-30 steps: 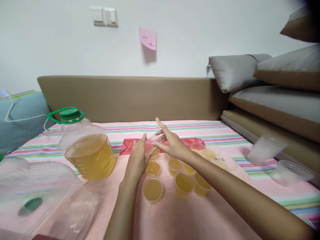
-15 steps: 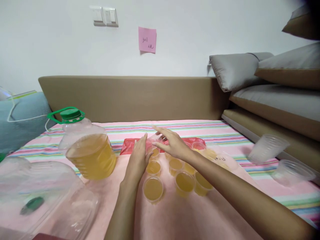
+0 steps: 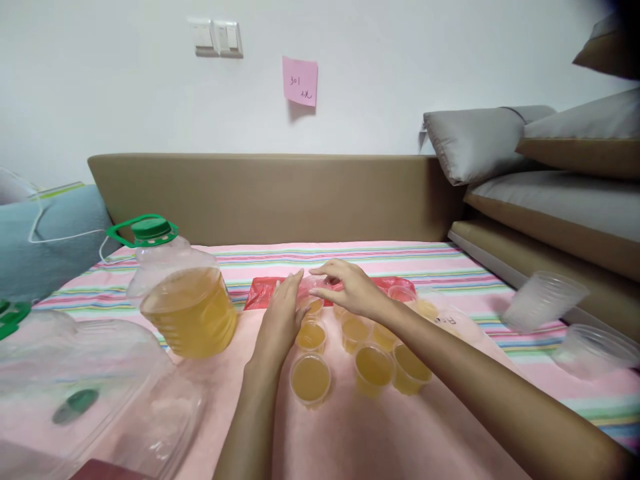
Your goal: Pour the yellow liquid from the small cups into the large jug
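My left hand (image 3: 285,307) is beside the left row of clear plastic cups of yellow liquid, its fingers stretched out and its thumb apart. Opposite it, my right hand (image 3: 345,283) reaches over the cups with fingers curved and thumb separate. A clear plastic piece (image 3: 313,285), a cup or lid, shows between my fingertips; I cannot tell whether either hand touches it. Below my left thumb is a filled cup (image 3: 311,335), and nearer still another filled cup (image 3: 311,379). More filled cups (image 3: 373,367) stand to the right, partly hidden by my right forearm.
A large jug (image 3: 193,313) with a green cap, partly full of yellow liquid, stands left. Nearer lies a clear empty jug (image 3: 115,373). Red plastic (image 3: 260,293) lies behind the cups. Empty plastic cups (image 3: 545,300) lie right, beside stacked cushions (image 3: 565,193).
My right hand's fingers have curved inward and come lower, closer to my left hand. The clear piece between them sits slightly lower. The whole view has shifted a little.
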Tool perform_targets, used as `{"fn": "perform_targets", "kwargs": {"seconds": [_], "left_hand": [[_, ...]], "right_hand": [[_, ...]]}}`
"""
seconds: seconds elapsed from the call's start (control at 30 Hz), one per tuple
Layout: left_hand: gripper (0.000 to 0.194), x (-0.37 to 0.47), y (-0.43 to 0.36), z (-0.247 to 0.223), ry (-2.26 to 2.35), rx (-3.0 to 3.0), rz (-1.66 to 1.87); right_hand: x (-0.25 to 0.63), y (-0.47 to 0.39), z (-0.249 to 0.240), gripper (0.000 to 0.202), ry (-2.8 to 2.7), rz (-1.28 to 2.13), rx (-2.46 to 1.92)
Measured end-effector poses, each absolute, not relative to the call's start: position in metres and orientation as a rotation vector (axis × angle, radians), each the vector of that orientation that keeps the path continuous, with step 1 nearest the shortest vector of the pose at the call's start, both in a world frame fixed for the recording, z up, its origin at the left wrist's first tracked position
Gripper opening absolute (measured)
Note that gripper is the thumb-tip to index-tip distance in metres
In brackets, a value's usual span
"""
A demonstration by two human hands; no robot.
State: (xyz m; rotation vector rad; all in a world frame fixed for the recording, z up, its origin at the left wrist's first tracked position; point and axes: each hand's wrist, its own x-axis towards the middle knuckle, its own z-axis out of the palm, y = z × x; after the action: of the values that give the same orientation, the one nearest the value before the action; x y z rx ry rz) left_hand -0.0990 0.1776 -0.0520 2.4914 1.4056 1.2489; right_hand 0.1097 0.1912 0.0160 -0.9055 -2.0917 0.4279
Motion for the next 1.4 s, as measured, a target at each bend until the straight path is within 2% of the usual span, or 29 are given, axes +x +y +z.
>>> {"fn": "perform_targets", "kwargs": {"seconds": [0.47, 0.53, 0.7, 0.8, 0.93, 1.13, 1.3, 1.4], "left_hand": [[0.068, -0.097, 0.173, -0.043, 1.574, 2.483, 1.421], [0.065, -0.099, 0.171, -0.038, 1.588, 2.503, 1.434], [0.060, -0.097, 0.165, -0.028, 1.547, 2.596, 1.447], [0.059, -0.094, 0.162, -0.023, 1.528, 2.610, 1.507], [0.047, -0.093, 0.158, -0.015, 1.497, 2.592, 1.627], [0.031, -0.088, 0.143, 0.003, 1.351, 2.542, 1.754], [0.024, -0.079, 0.130, 0.012, 1.275, 2.419, 1.864], [0.023, -0.077, 0.126, 0.013, 1.253, 2.398, 1.904]], "right_hand": [[0.112, 0.191, 0.020, 0.033, -2.001, 0.502, -0.950], [0.115, 0.190, 0.020, 0.036, -1.974, 0.557, -0.981], [0.124, 0.184, 0.022, 0.065, -1.949, 0.743, -1.111], [0.128, 0.178, 0.027, 0.067, -1.947, 0.890, -1.176], [0.131, 0.170, 0.034, 0.068, -1.908, 1.100, -1.193], [0.133, 0.155, 0.033, 0.093, -1.737, 1.364, -1.101], [0.133, 0.140, 0.034, 0.090, -1.608, 1.450, -1.015], [0.128, 0.134, 0.036, 0.080, -1.503, 1.487, -1.009]]}}
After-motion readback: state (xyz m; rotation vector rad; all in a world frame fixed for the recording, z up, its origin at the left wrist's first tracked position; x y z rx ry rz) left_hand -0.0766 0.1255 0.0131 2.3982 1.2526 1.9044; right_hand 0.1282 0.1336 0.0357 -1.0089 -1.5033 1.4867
